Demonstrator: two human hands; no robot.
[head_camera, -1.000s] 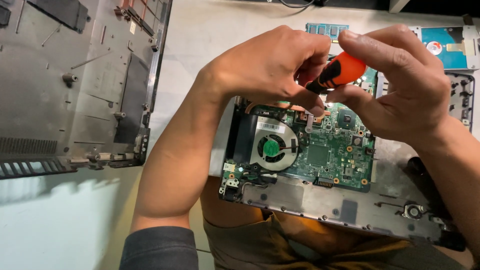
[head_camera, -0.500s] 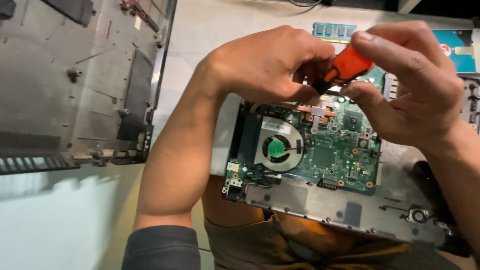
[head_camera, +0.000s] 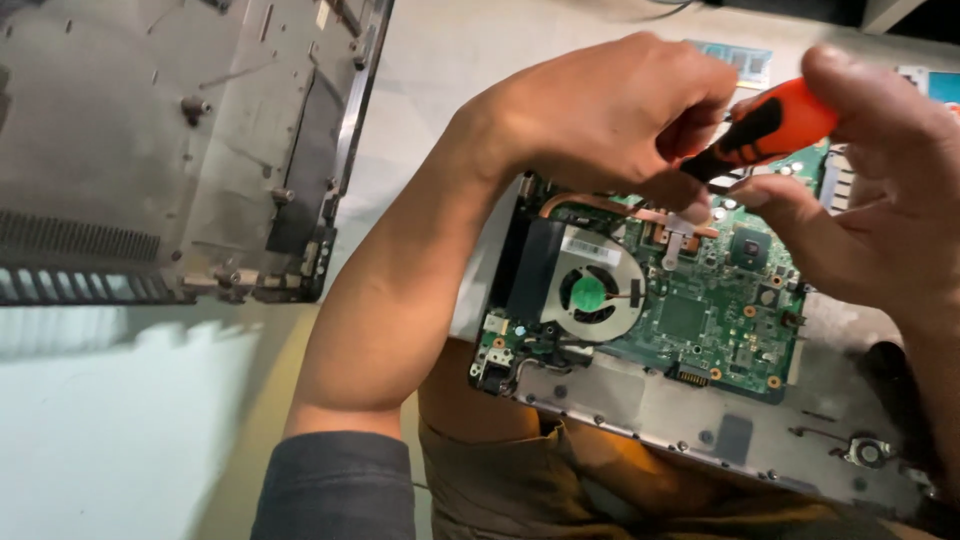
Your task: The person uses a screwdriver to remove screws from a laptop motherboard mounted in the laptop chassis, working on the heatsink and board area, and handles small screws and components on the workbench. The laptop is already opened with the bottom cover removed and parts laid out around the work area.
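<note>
An orange and black screwdriver [head_camera: 765, 130] sits slanted above the far edge of a green circuit board [head_camera: 700, 315], its handle up at the right and its shaft running down to the left, where the tip is hidden behind the fingers. The right hand [head_camera: 880, 190] is closed around the handle, thumb on top and fingers curled beneath it. The left hand [head_camera: 610, 115] is curled shut over the lower part of the tool, fingertips pinching at the shaft just above the board; what the tip meets cannot be seen. The board lies in an opened laptop chassis [head_camera: 700, 420] that rests partly on the person's lap, at the near edge of the pale worktop [head_camera: 470, 60]. On the left part of the board sits a round cooling fan [head_camera: 590, 293] with a green hub, and a copper heat pipe [head_camera: 600, 203] curves from above it toward the right, passing under the left hand. A small square chip [head_camera: 748, 247] lies just right of the pipe's end. Below the board runs the grey metal strip of the chassis, dotted with screw holes. Far to the left, well apart from the hands, a grey laptop bottom cover [head_camera: 150, 150] lies inside-up on the worktop, with vent slots along its near edge. A green memory module [head_camera: 735, 57] lies on the worktop beyond the left hand.
</note>
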